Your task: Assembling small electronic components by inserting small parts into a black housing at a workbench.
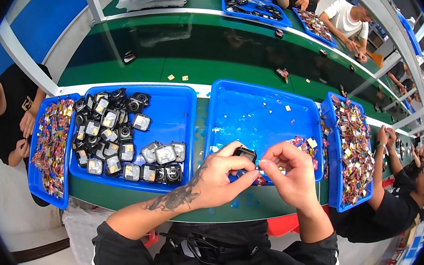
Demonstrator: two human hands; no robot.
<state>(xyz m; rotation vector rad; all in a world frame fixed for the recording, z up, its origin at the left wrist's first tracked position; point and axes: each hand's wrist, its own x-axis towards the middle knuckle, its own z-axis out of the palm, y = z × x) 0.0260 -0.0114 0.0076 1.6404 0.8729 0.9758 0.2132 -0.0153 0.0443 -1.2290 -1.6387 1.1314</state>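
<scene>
My left hand [220,179] holds a small black square device [245,154] between thumb and fingers, over the near edge of the middle blue tray [255,111]. My right hand [289,173] is right beside it, fingertips pinched against the device's side; what they pinch is too small to tell. Both hands hover above the green bench [245,207]. A little pile of coloured slips [305,144] lies in that tray just past my right hand.
To the left, a blue tray [173,113] holds several black square devices [109,138]. Narrow blue trays of coloured slips stand at far left [50,142] and far right [353,146]. People sit on both sides [4,112] [404,202] and across the bench [348,18].
</scene>
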